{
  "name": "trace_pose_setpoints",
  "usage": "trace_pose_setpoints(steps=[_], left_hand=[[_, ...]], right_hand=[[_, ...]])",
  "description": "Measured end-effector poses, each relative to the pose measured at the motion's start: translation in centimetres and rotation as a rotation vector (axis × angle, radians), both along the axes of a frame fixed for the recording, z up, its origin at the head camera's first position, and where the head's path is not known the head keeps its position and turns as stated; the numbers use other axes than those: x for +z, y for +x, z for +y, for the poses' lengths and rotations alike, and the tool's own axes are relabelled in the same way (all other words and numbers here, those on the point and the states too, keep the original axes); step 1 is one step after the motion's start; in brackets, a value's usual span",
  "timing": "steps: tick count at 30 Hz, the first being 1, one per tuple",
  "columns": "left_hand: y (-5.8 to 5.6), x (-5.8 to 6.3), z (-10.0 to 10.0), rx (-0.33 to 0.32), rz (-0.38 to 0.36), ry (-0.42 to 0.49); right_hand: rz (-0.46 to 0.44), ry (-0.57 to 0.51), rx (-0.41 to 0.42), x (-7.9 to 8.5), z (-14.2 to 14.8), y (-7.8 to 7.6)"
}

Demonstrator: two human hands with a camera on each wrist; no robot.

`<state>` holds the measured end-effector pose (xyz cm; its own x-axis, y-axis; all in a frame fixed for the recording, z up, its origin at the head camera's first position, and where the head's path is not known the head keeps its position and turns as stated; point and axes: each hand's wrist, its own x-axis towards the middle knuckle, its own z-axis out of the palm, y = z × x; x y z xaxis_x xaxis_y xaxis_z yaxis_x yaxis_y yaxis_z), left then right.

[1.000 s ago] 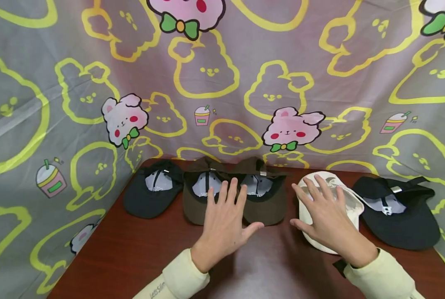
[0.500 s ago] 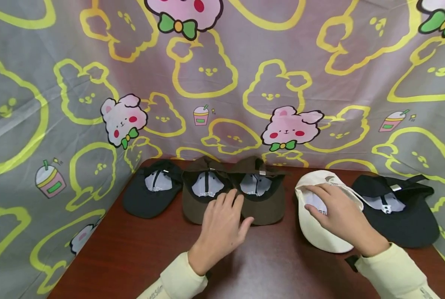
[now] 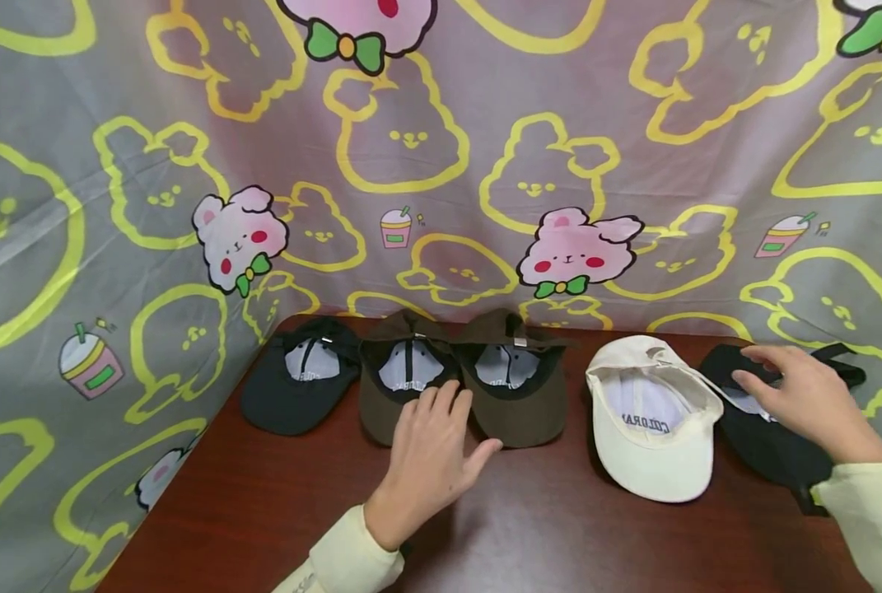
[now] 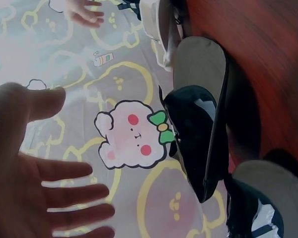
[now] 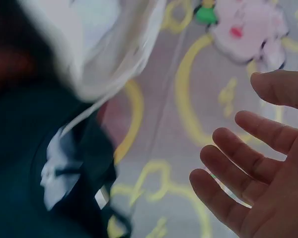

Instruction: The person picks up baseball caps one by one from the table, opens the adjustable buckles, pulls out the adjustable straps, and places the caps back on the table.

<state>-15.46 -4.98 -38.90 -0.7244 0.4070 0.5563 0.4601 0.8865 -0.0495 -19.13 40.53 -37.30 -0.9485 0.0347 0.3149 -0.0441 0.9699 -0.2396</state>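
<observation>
Two dark brown caps, a left one (image 3: 379, 420) and a right one (image 3: 533, 416), lie side by side with their insides showing. My left hand (image 3: 431, 465) hovers before them, fingers apart and holding nothing. My right hand (image 3: 811, 403) is over the black cap (image 3: 763, 449) at the far right and hides part of it. In the right wrist view that hand's fingers (image 5: 241, 168) are spread and grip nothing, apart from the cap. A cream cap (image 3: 655, 473) with dark lettering inside lies between the right brown cap and this black one.
Another black cap (image 3: 285, 412) lies at the left end of the row. All the caps rest on a reddish-brown table (image 3: 248, 511). A patterned cloth (image 3: 455, 206) hangs behind the table and along its sides.
My right hand has moved right, from over the cream cap to over the far-right black cap. My left hand has lowered slightly, its fingers less stretched. The caps stay in place.
</observation>
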Motion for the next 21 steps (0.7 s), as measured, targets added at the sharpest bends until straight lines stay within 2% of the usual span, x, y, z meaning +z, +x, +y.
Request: trace_pose_setpoints(steps=[6, 8, 15, 21], left_hand=[[0.1, -0.3, 0.2, -0.104, -0.117, -0.023], [0.2, -0.4, 0.2, -0.122, -0.127, -0.028], [0.3, -0.6, 0.3, -0.171, -0.132, -0.055], [0.4, -0.6, 0.4, -0.185, -0.139, -0.076]], right_hand=[[-0.036, 0.021, -0.129, -0.3, 4.4, -0.8], [-0.058, 0.027, -0.160, -0.7, 5.4, -1.1], [-0.103, 0.009, -0.162, -2.9, 7.7, -2.0], [-0.137, 0.022, -0.299, -4.1, 9.1, -2.8]])
